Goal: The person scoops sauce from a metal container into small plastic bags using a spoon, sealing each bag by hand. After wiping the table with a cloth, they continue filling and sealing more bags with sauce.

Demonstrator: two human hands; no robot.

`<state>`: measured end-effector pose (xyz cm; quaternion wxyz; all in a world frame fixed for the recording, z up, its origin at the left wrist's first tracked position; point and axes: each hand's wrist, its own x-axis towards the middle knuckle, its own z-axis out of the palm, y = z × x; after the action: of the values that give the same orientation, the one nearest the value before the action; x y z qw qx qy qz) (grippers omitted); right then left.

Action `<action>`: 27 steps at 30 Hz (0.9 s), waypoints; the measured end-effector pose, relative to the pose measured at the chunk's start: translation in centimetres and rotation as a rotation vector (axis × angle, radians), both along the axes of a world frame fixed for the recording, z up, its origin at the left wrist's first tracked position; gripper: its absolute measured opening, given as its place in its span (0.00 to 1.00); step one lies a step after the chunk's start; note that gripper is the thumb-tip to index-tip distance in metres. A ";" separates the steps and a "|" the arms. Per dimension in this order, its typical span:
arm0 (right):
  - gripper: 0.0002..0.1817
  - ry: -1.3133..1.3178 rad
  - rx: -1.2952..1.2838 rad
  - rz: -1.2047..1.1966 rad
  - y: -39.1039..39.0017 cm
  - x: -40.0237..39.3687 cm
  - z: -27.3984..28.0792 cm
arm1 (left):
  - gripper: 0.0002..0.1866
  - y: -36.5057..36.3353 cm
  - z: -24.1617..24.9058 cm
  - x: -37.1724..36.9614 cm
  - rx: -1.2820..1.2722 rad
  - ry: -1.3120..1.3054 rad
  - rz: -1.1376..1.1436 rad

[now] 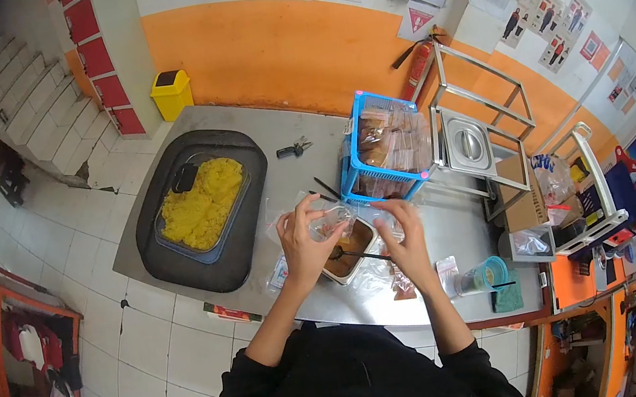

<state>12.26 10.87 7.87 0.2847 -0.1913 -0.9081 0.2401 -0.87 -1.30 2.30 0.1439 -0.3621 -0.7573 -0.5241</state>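
Note:
My left hand [306, 243] is closed around a small clear plastic cup [330, 225], held above the table. Close by on the right, the curled fingers of my right hand [407, 238] grip a thin clear piece that looks like a plastic lid [385, 222]. Cup and lid are apart. Beneath both hands sits a metal pan [346, 280] with brown sauce [353, 252] in it. A black-handled spoon [366, 256] rests across the pan, its handle toward my right hand. Clear plastic bags lie around the pan.
A black tray [249, 261] on the left bears a container of yellow rice [202, 204]. Behind my hands stands a blue basket [349, 179] of packed brown items. Keys [294, 150], a metal rack [443, 108] and a teal cup [490, 274] are also on the steel table [299, 131].

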 end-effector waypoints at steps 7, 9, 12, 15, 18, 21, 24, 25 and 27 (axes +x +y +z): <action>0.08 0.246 -0.657 0.126 -1.3 -2.3 -2.4 | 0.35 0.0 1.5 0.4 0.215 -0.210 -0.119; 0.08 0.252 -0.659 0.134 -1.4 -2.5 -1.7 | 0.35 -0.2 2.1 0.4 0.294 -0.338 -0.182; 0.08 0.263 -0.619 0.155 -1.5 -2.4 -0.5 | 0.33 -0.9 2.4 0.2 0.241 -0.488 -0.256; 0.07 0.299 -0.578 0.171 -1.0 -2.4 -0.5 | 0.26 -1.4 2.2 0.1 0.324 -0.667 -0.432; 0.06 0.346 -0.618 0.179 -0.3 -2.3 -0.9 | 0.14 -2.0 2.3 0.4 0.334 -0.789 -0.593; 0.06 0.380 -0.698 0.177 0.0 -2.3 -0.8 | 0.13 -1.6 1.1 0.3 0.342 -0.722 -0.659; 0.06 0.372 -0.745 0.170 0.1 -2.1 -0.8 | 0.13 -0.8 0.9 0.7 0.393 -0.658 -0.617; 0.06 0.347 -0.751 0.175 0.1 -2.0 -0.8 | 0.13 -0.5 1.4 1.0 0.419 -0.686 -0.590; 0.06 0.354 -0.759 0.177 0.3 -2.0 -1.1 | 0.13 -0.4 1.6 1.1 0.445 -0.714 -0.567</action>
<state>10.28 11.19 6.73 0.3238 -0.1596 -0.7055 0.6099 0.20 -1.68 3.89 -0.1982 -0.3122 -0.5014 -0.7822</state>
